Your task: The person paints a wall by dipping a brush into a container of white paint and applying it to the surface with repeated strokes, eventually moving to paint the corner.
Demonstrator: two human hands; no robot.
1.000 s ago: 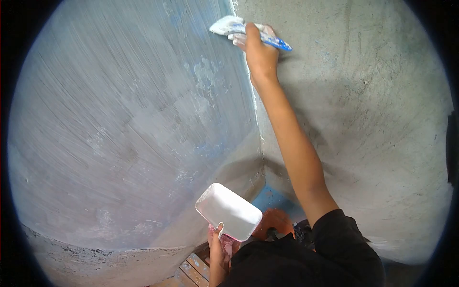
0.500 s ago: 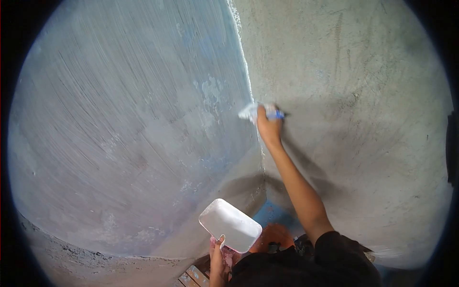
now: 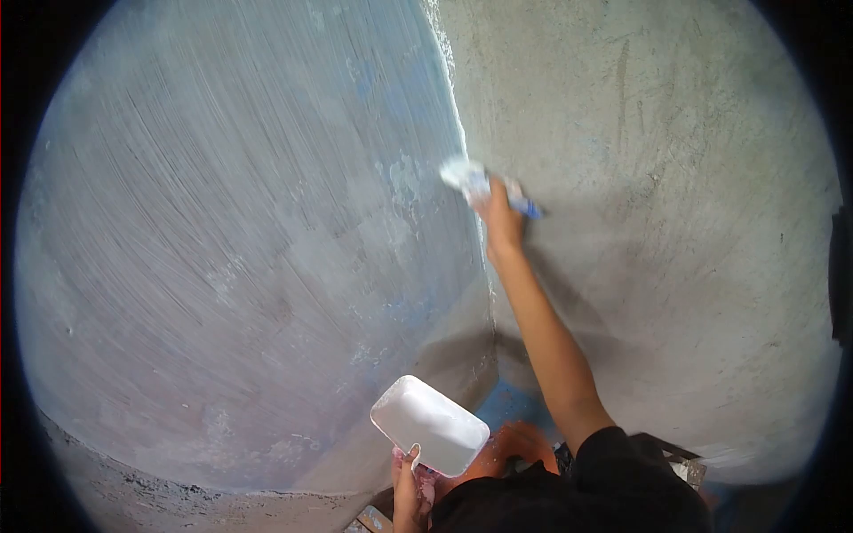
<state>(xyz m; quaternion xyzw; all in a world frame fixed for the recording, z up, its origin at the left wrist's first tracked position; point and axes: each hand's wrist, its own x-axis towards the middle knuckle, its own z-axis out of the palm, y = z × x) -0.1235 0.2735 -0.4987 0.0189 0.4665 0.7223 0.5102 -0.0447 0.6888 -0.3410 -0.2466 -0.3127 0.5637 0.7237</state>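
My right hand [image 3: 499, 213] is wrapped round a brush [image 3: 530, 208] with a blue handle end. The brush's white, paint-covered head [image 3: 462, 172] is at the wall corner, blurred by motion and pointing up and left. Low in the view, my left hand [image 3: 409, 475] grips a white rectangular tray [image 3: 431, 425] by its near edge, with the thumb over the rim. White paint or a similar coating seems to lie inside the tray.
A bluish-grey streaked wall [image 3: 222, 249] fills the left. A rougher grey-green wall [image 3: 675, 222] meets it at a white-edged corner line. Below are a blue surface [image 3: 511, 404], an orange object [image 3: 524, 444] and part of a wooden slat [image 3: 375, 518].
My right hand and the brush have moved slightly up along the corner, and the brush has tilted. The tray in my left hand has barely shifted.
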